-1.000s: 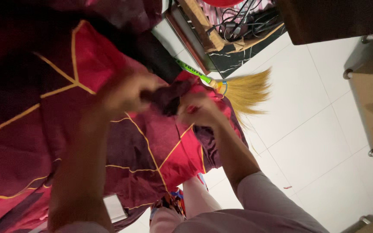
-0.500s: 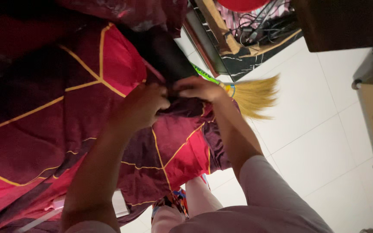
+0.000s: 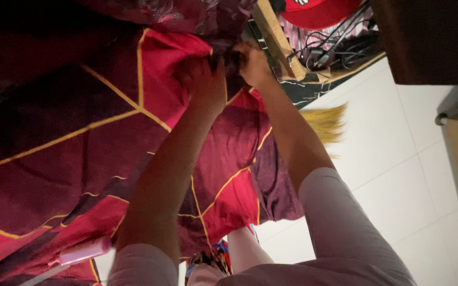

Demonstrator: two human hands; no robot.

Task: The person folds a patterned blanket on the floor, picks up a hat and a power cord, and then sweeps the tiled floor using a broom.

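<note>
A large dark red bedsheet [image 3: 75, 143] with yellow lines fills the left and middle of the head view. My left hand [image 3: 203, 85] is closed on a bunched fold of the sheet near the top. Close to it on the right, my right hand [image 3: 253, 62] grips the same dark bunch of cloth. Both forearms reach up and away from me across the sheet. The fingers are partly buried in the fabric.
A yellow broom head [image 3: 327, 123] lies on the white tiled floor [image 3: 393, 159] to the right. A red cap [image 3: 319, 11] and tangled cables [image 3: 324, 50] sit beyond a wooden frame [image 3: 276, 37]. Dark furniture [image 3: 430, 42] stands at the upper right. A pink object [image 3: 83, 252] lies low left.
Both hands have moved farther away along the sheet, toward the wooden frame, keeping hold of the bunched cloth. The broom now shows less behind my right arm.
</note>
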